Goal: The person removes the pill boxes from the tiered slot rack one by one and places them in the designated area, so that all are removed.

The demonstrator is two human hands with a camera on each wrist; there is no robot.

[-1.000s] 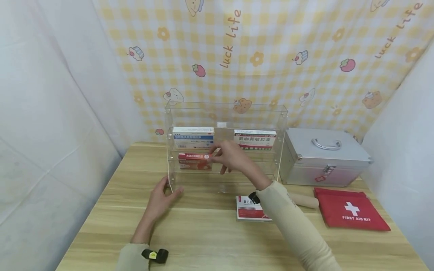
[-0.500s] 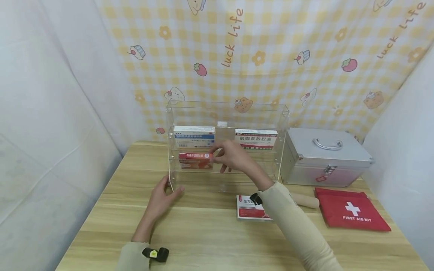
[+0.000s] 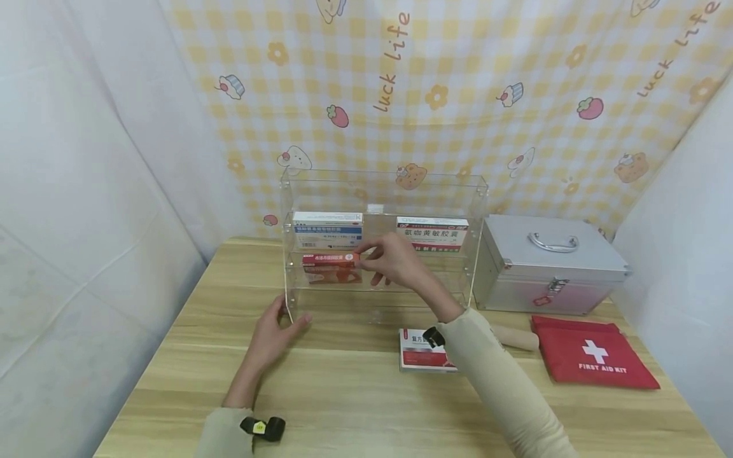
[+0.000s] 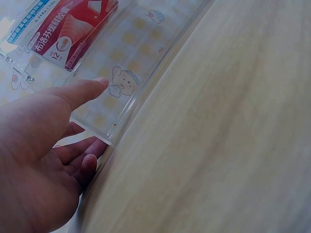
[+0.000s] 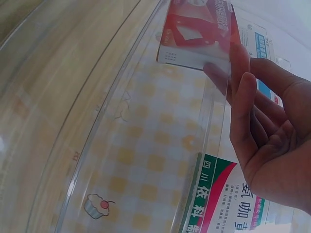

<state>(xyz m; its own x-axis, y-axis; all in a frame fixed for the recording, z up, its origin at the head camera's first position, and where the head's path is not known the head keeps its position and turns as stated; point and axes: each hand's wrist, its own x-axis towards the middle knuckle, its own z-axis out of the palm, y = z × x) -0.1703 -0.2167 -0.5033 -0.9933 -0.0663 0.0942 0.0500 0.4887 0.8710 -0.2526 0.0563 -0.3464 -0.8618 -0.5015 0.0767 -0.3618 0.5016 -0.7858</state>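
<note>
My right hand [image 3: 395,261] pinches the right end of a red medicine box [image 3: 329,268] between thumb and fingers. That box stands on the middle tier of a clear acrylic rack [image 3: 372,316], toward the left. In the right wrist view, the fingertips meet the lower corner of the red medicine box [image 5: 197,34], seen through the clear plastic. My left hand [image 3: 272,337] is at the rack's lower left corner, its thumb extended in front and its fingers at the outer side. The left wrist view shows that thumb reaching over the panel, spread from the fingers [image 4: 87,165].
Above stand a blue-and-white box [image 3: 328,234] and a white, red and green box [image 3: 432,235]. A red-and-white box [image 3: 420,359] lies before the rack, partly behind the right sleeve. To the right are a silver case [image 3: 550,267], a beige roll [image 3: 518,338] and a red first aid pouch [image 3: 595,356].
My right hand and the red medicine box have shifted slightly upward in the head view, the box's right end a little farther back. The left hand stays at the rack's corner.
</note>
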